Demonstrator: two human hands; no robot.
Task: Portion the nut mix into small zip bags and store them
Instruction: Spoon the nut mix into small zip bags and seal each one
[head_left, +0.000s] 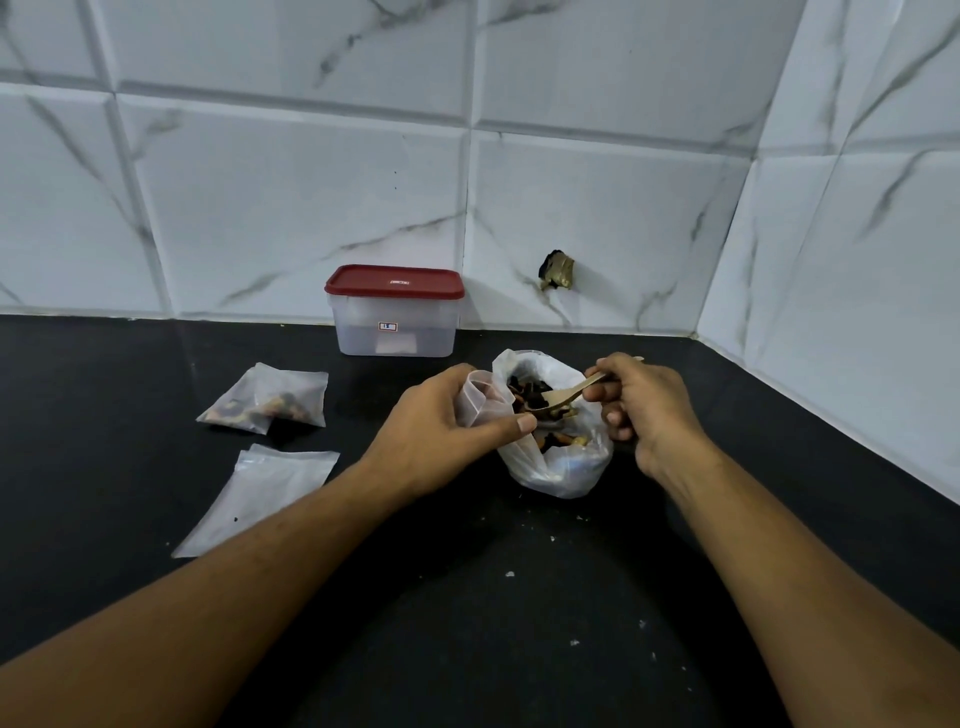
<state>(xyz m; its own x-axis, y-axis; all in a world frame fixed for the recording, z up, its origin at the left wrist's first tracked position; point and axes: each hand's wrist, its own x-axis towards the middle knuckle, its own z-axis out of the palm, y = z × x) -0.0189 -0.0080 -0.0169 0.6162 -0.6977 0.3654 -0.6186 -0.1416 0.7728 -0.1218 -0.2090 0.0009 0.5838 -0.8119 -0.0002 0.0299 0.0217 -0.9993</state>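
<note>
In the centre of the frame, a small translucent zip bag (479, 399) is gripped by the left hand (441, 423). The fingers are curled behind it and the thumb is pressed at its front, and its mouth is seen open. Just beside it, and touching it, a white crumpled plastic bag (566, 470) is standing on the black countertop (519, 623) with its top open, and the dark and yellow nut mix (527, 389) is lying inside it. A light wooden spoon (566, 396) is pinched at its handle by the thumb and fingers of the right hand (647, 410). Its bowl is placed over the nut mix, close to the mouth of the small bag. At the left of the frame, filled small zip bags (270, 400) are lying overlapped on the countertop, and below them a flat empty zip bag (260, 499) is partly hidden by the left forearm. Behind, against the white marbled wall tiles (311, 208), a clear plastic box with a dark red lid (396, 317) is standing closed. Some pale crumbs (510, 574) are scattered on the countertop in the lower part of the frame.
</note>
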